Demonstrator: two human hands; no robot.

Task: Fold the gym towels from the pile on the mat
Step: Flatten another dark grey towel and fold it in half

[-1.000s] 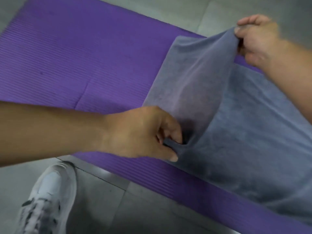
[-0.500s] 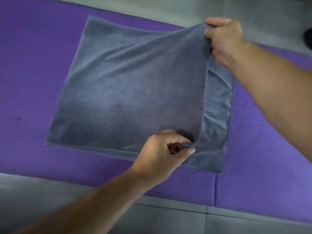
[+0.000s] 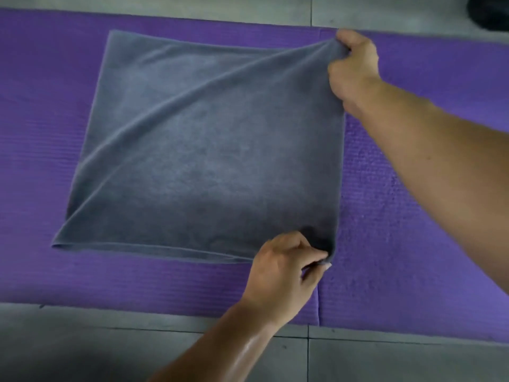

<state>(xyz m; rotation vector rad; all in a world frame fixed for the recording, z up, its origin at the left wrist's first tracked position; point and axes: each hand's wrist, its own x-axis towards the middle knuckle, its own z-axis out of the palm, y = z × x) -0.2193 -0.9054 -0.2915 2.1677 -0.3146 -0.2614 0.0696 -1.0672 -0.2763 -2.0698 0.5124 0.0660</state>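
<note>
A grey gym towel lies folded in half on the purple mat, its fold at the left. My left hand pinches the towel's near right corner low on the mat. My right hand grips the far right corner, held slightly above the mat, so a diagonal crease runs across the top layer. The top layer's right edge covers the layer beneath. No pile of other towels is in view.
Grey floor tiles border the mat in front and behind. A seam in the mat runs just right of my left hand. A dark object sits at the top right corner on the floor.
Both hands have carried the towel's top layer further right, so it now covers the lower layer's right edge. The view has shifted right and a shoe seen earlier is out of view.
</note>
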